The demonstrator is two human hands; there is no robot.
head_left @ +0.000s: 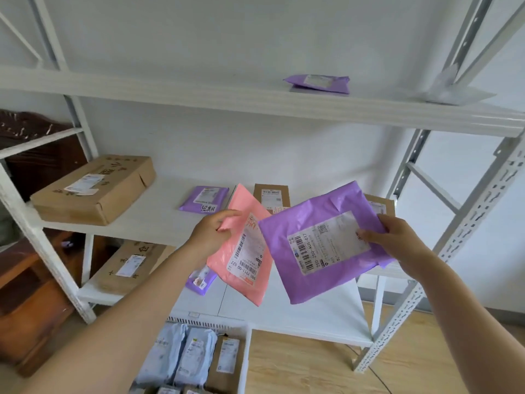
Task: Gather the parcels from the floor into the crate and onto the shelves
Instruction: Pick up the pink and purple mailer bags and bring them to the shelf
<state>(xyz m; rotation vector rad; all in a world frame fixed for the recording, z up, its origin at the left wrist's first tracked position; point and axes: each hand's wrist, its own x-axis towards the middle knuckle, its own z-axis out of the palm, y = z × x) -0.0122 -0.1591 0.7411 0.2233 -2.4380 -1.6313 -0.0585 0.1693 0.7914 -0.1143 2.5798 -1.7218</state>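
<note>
My left hand (208,233) pinches the upper left edge of a pink mailer bag (241,277) with a white label. My right hand (395,240) grips the right side of a purple mailer bag (306,280), which overlaps the pink one. I hold both in the air in front of the middle shelf (159,220) of a white metal rack. A white crate (244,354) stands on the floor below, holding several pale blue and brown parcels.
The middle shelf carries a large cardboard box (93,189), a small purple bag (204,199) and two small brown boxes (271,196). The top shelf (199,95) holds a purple bag (318,83) and a clear bag (454,92). Another box (127,265) lies on the bottom shelf. Dark wooden furniture stands at left.
</note>
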